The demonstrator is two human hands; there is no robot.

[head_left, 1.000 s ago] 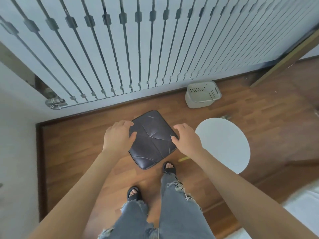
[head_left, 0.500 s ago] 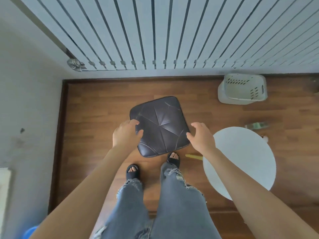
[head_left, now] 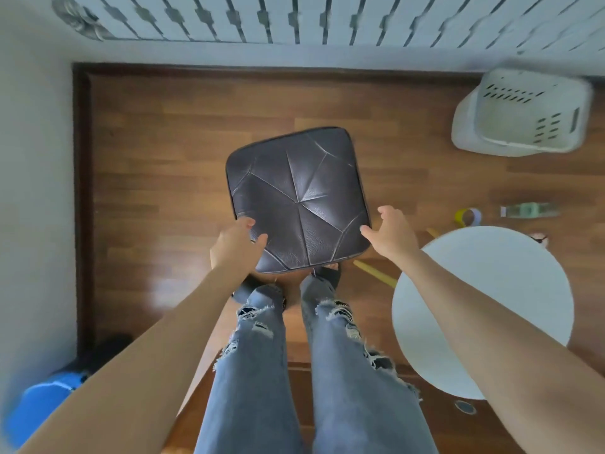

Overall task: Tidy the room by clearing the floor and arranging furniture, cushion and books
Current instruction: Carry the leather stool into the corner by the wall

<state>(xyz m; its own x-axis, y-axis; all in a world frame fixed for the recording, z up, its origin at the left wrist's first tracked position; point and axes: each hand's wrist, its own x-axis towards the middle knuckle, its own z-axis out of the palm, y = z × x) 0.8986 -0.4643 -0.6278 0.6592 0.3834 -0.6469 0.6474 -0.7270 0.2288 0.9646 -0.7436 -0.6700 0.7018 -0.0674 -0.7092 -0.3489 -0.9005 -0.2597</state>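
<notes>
A square dark leather cushion [head_left: 296, 201] with stitched seams sits over the wooden floor just ahead of my feet. My left hand [head_left: 234, 247] holds its near left corner, thumb lying on top and fingers along the left edge. My right hand [head_left: 391, 235] is beside the near right corner with fingers spread; only the thumb tip reaches the edge. What lies under the cushion is hidden.
A white round table [head_left: 510, 290] stands close on my right. A white laundry basket [head_left: 520, 113] lies by the radiator [head_left: 294, 21]. A tape roll [head_left: 468, 217], a greenish bottle [head_left: 527, 210] and a yellow stick [head_left: 376, 273] lie on the floor. A blue object [head_left: 36, 407] sits at the lower left by the wall.
My hands slid from the cushion's sides back to its near corners. The right hand came off the top and opened. The view tilted further down.
</notes>
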